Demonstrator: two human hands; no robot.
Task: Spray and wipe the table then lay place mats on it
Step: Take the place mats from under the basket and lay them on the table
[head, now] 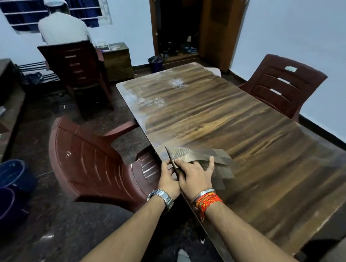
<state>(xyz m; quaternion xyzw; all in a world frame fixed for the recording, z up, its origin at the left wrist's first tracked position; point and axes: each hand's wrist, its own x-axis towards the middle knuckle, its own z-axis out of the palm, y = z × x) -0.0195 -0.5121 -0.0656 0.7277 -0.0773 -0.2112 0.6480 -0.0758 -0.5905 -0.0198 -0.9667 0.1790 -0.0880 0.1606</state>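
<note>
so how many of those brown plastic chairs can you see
3. One chair sits at the table's left edge, one at its right side, and one farther back, occupied by a seated person. Others may be out of frame.

Bare forearms, silver metal watch (162, 197) on left wrist, silver bangle (202, 194) and red-orange threads (208, 201) on right wrist

I count one counter (217, 112), three chairs (85, 164) (282, 85) (75, 68), two buckets (8, 175) (0, 206), some folded mats (202, 159) in my two hands (168, 181) (195, 175).
</note>
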